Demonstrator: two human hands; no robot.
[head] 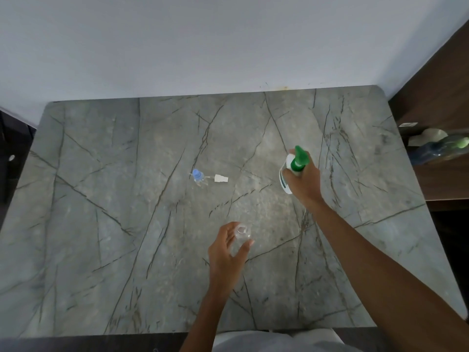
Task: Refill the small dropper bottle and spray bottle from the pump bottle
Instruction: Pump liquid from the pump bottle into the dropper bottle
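Observation:
My right hand point(305, 182) grips a white pump bottle point(285, 179) with a green pump head point(299, 158) at the right of the grey marble table point(127, 199). My left hand point(228, 252) holds a small clear bottle point(242, 233) near the table's front middle; its mouth is uncapped and faces up. A small clear dropper bottle with a blue cap point(198, 177) stands at the table's centre. A white spray cap point(220, 178) lies on its side just right of the dropper bottle, apart from both hands.
A white wall runs behind the table. Dark wood shelving stands at the right, with a dark bottle with a green top point(441, 148) lying on it. The table's front edge is close to my body.

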